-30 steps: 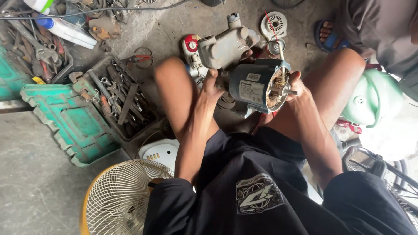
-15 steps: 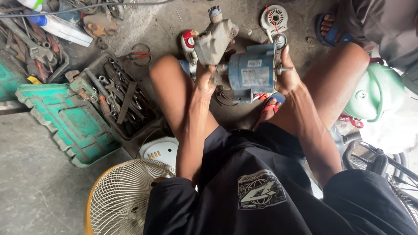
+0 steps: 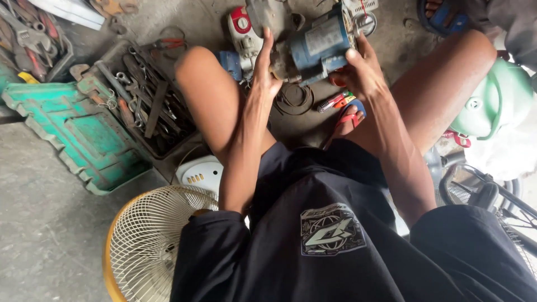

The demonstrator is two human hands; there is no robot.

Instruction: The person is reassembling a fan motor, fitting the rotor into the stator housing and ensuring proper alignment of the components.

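Both hands gripped the blue motor [image 3: 319, 47]: left hand [image 3: 264, 70] flat against it, right hand [image 3: 363, 72] clasping. Far left, a tool tray [image 3: 114, 53] held wrenches [image 3: 148, 95], perhaps pliers.

Blue motor housing [image 3: 319, 45]; green toolbox lid [image 3: 78, 134]; cream fan grille [image 3: 151, 246] with orange rim; pale green casing [image 3: 492, 100]; black shirt [image 3: 335, 235] bearing grey emblem.

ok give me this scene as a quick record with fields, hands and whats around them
left hand: pressed against the near end of the blue motor
right hand: gripping the motor's other side
motor: held between the knees, above the floor
tool tray: by the left knee, full of wrenches
green lid: beside the tray
fan grille: near the left elbow
green fan housing: by the right knee
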